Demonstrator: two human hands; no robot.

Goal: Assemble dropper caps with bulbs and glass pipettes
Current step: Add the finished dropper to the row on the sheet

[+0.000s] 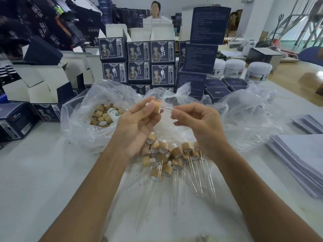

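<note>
**Pipette meeting cap above the finished pile**

A crumpled clear plastic bag (82,119) is sitting open on the white table (35,180), and it is holding loose bamboo caps (101,116) together with one small white bottle with green print (114,114). The bag is lying just left of the left hand (138,123). A second clear bag (248,116) is lying to the right of the right hand (197,126); what it is holding cannot be made out.

The left hand is gripping a bamboo dropper cap (156,106) between thumb and curled fingers, above the pile of assembled droppers (171,154). The cap's white bulb tip is peeking out at its left end and its open mouth is facing right. The right hand is pinching a glass pipette (167,109) between thumb and forefinger, the remaining fingers curled in. The pipette's long axis is running nearly level, left to right, with its left end at the cap's mouth; how far it is seated cannot be told.

The assembled droppers are lying on clear plastic directly below both hands, caps mostly toward the hands and glass tips pointing toward the wearer.

Behind the bags, dark blue printed boxes (139,67) are standing stacked, with white jars (234,68) to their right. A stack of white sheets (300,158) is lying right of the pile. A person (155,11) is sitting beyond the boxes.
</note>
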